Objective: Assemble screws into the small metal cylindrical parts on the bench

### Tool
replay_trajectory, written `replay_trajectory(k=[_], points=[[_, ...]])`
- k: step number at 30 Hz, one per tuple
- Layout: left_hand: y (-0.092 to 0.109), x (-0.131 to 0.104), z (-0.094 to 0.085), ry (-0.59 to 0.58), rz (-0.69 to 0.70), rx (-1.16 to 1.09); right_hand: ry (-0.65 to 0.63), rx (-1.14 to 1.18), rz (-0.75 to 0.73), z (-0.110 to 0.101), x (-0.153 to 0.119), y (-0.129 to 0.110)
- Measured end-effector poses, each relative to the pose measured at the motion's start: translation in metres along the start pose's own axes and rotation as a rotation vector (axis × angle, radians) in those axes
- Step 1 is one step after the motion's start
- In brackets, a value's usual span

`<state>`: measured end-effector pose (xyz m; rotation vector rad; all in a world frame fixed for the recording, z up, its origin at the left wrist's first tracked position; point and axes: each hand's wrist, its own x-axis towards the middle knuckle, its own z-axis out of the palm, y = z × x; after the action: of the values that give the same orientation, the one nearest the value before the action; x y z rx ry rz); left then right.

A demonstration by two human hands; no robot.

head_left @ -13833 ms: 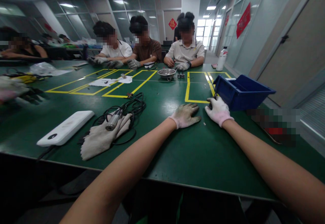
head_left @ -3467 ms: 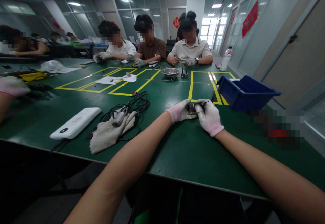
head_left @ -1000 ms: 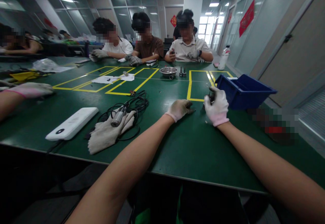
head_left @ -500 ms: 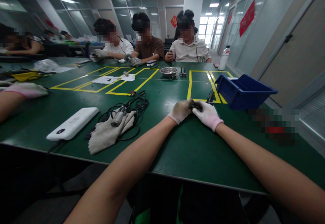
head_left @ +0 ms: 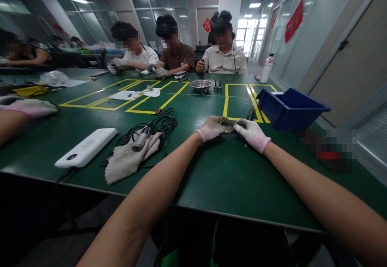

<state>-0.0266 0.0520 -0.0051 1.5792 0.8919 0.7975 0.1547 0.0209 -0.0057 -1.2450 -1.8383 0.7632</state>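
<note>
Both my hands wear pale gloves with pinkish cuffs and meet just above the green table point(head_left: 211, 182). My left hand point(head_left: 214, 129) is closed, its fingertips dark and bent inward. Facing it, my right hand point(head_left: 252, 134) is pinched, thumb and forefinger touching the left fingertips. Whatever lies between them is small and mostly hidden; I cannot make it out. Just behind the right hand stand small dark upright metal parts point(head_left: 250, 114). A tiny light speck point(head_left: 246, 146) shows on the table below the right hand.
A blue bin point(head_left: 293, 115) stands right of my hands. Leftward lie a grey cloth point(head_left: 121, 164) with a metal cylindrical tool point(head_left: 141, 140), black cables point(head_left: 166, 119) and a white power bank point(head_left: 86, 148). Farther off are a steel bowl point(head_left: 200, 84), a bottle point(head_left: 267, 69) and several seated people.
My hands have shifted slightly apart and the fingers have turned. The dark piece seen between them before is now mostly hidden. The things on the table stay put.
</note>
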Motion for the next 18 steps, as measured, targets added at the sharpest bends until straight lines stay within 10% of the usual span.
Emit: replay_trajectory(k=[12, 18], points=[[0.0, 0.001, 0.001, -0.074, -0.007, -0.212, -0.091, 0.407, 0.042, 0.009, -0.002, 0.001], [-0.005, 0.006, -0.015, 0.173, -0.056, -0.065, -0.025, 0.244, 0.037, 0.007, -0.002, 0.001]])
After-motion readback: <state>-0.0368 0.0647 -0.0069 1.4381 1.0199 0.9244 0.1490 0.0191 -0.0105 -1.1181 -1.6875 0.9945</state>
